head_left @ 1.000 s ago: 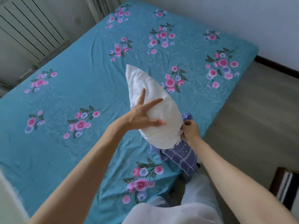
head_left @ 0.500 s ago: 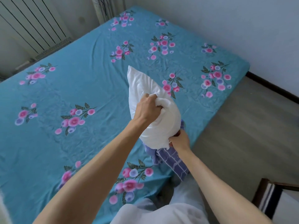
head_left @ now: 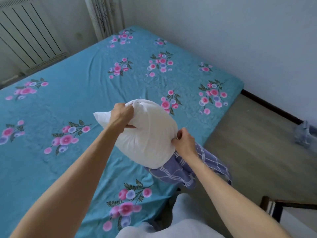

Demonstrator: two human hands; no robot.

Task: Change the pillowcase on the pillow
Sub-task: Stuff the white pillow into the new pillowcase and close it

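Hands: left grips pillow top, right pinches pillowcase below.

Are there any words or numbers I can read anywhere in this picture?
No, none can be read.
The white pillow is plain.
The purple pillowcase has only white check lines.
The blue bedsheet has only flowers.

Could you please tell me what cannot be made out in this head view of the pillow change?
- Lower end of the white stuffed pillow: hidden inside the blue checked pillowcase.
- Left hand fingertips: buried in pillow fabric.
- What the right hand fingers pinch, pillow or pillowcase edge: too small to tell.
- Grey object on the floor: blurred.
- Dark wooden furniture: cut off by the right edge.
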